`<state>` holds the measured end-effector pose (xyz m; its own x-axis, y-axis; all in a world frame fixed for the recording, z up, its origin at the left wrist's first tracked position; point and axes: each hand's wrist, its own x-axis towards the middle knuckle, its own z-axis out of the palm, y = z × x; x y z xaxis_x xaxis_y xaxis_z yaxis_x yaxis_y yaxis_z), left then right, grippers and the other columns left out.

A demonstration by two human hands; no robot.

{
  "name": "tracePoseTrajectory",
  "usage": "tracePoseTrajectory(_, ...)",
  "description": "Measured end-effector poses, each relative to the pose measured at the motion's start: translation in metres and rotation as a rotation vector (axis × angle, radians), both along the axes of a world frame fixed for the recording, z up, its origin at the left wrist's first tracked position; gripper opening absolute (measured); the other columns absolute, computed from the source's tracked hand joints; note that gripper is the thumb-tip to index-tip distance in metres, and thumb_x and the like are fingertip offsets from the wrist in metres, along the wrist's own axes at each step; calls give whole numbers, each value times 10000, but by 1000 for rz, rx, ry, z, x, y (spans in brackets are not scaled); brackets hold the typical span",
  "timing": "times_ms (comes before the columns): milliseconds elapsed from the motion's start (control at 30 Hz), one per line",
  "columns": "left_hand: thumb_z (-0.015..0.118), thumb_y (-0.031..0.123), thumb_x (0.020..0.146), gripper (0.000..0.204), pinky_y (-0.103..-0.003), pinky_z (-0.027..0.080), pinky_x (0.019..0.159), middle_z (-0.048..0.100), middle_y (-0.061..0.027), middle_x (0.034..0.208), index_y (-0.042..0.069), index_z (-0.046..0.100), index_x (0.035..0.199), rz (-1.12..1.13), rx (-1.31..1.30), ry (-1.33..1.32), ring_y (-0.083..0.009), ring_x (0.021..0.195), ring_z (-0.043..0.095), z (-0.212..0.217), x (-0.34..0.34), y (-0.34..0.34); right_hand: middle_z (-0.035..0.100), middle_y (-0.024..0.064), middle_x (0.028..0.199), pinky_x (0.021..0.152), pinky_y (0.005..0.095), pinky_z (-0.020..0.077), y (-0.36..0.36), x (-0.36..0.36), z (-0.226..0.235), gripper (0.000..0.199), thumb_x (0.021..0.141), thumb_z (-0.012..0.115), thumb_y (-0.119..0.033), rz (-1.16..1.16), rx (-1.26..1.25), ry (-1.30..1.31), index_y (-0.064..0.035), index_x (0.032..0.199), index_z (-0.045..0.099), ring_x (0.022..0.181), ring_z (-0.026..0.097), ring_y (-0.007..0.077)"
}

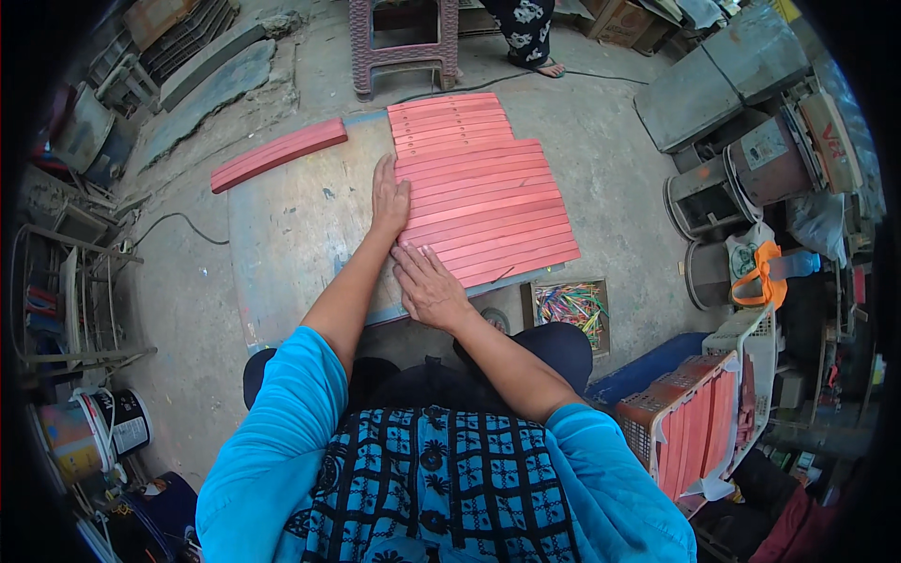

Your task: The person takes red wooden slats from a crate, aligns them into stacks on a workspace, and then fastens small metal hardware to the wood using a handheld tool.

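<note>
Red-painted wooden slats [488,211] lie side by side in a flat panel on a worn board [291,244]. My left hand [389,199] rests against the panel's left edge, its fingers stretched out and pointing away from me. Lower down, by the near left corner, my right hand [432,289] lies flat with fingers extended over the slat ends. Neither hand grasps anything. Beyond the panel, a second group of red slats [446,122] with small dots along them adjoins it. Another short stack of red slats [279,155] lies apart at the board's far left.
A box of thin multicoloured sticks [570,314] stands right of my knees. A basket holding red slats [690,436] is at lower right. Ahead are a plastic stool [404,56] and a person's foot [549,68]. Paint buckets [117,422] stand at left, metal drums [709,202] at right.
</note>
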<state>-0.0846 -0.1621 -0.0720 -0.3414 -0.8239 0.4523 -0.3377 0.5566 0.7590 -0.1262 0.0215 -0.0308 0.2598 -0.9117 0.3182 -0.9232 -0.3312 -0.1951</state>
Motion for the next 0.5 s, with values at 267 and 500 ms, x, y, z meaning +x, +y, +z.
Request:
tracePoseTrajectory(267,427,174,829,527,-364,233,1043,313,-266,1322,-95,323,1269,6,61,24,-362,1240,302,1,8,5,404,154,1287,1040,427,238,2,1,2,390,721,557,-176,-4,-3,-18,13,1060,522,1244,334,273)
tracePoseTrajectory(500,419,199,838,517,-364,236,1039,342,-264,1302,-93,343,1257,25,73,47,-357,1229,318,-6,5,2,394,159,1298,1038,436,240,2,1,3,390,724,555,-171,-9,5,-36,15,1064,521,1240,341,279)
